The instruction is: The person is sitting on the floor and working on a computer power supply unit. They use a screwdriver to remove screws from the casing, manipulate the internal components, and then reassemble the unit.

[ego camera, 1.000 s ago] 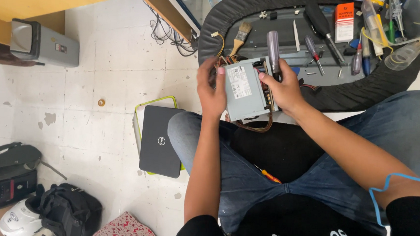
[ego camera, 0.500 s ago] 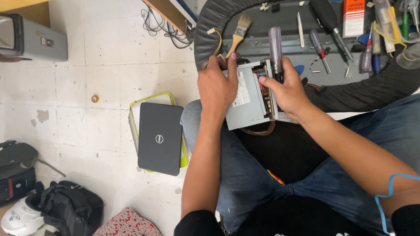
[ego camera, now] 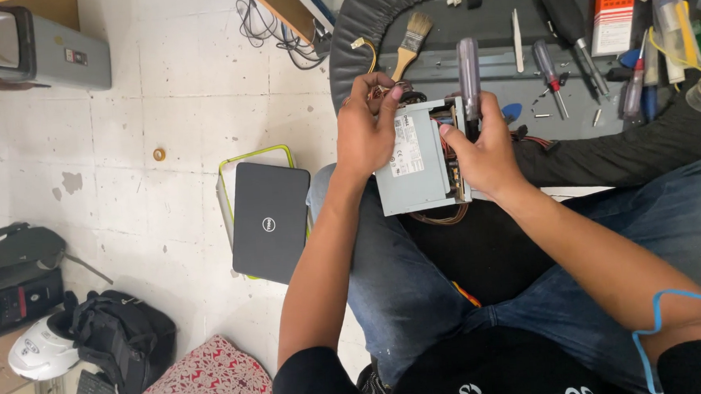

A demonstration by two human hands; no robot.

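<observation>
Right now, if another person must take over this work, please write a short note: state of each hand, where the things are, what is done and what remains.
Left hand: grips the grey metal power supply box by its left side, above the lap.
Right hand: holds a screwdriver with a clear handle, at the box's open side.
Nearby: other screwdrivers, a paintbrush and an orange box lie on the dark tray; a laptop lies on the floor.
Done: box interior and wires exposed.
Left: cannot tell which screws remain.

orange box (ego camera: 613,15), tray's far edge | white label (ego camera: 407,147), grey unit | possibly switch sticker (ego camera: 76,56)
</observation>
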